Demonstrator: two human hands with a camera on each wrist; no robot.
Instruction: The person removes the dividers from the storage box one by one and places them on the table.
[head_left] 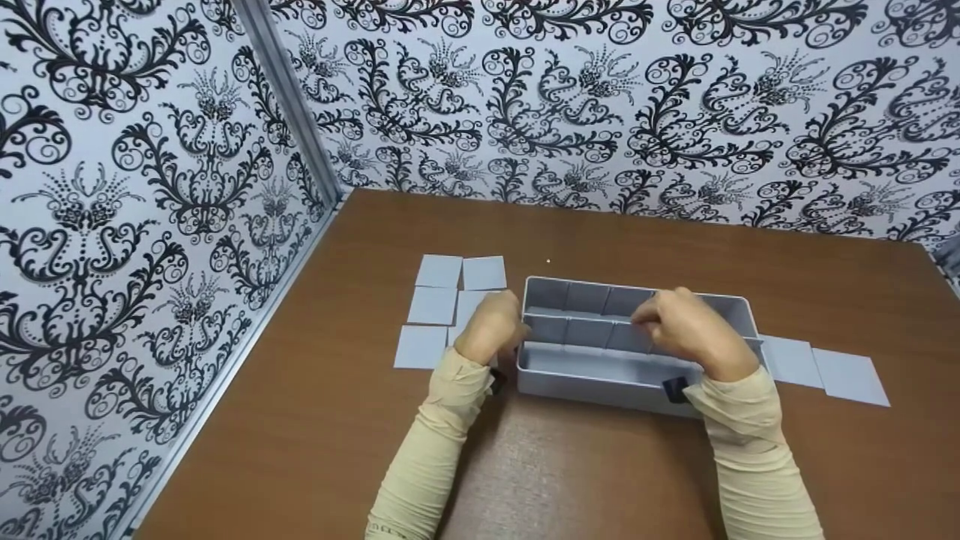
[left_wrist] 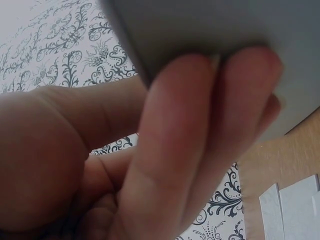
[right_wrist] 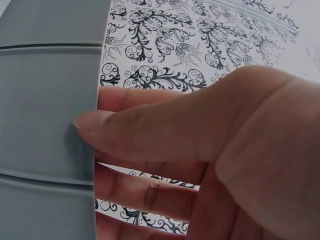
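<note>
A long grey open box [head_left: 592, 382] stands on the table, split lengthwise by a grey divider [head_left: 574, 332] made of panels side by side. At the box's left end, my left hand [head_left: 491, 326] grips the end wall; in the left wrist view fingertips press on the grey wall [left_wrist: 240, 25], and the wall's edge hides part of the hand. My right hand [head_left: 694, 334] pinches the divider's upper edge right of the middle. In the right wrist view, the thumb lies on the near face of a panel [right_wrist: 45, 110], with the other fingers behind it.
Several light grey square panels [head_left: 433, 305] lie in rows on the brown table [head_left: 300, 390], left of the box. Two more panels [head_left: 851, 375] lie at its right end. Patterned walls [head_left: 555, 97] close off the back and left.
</note>
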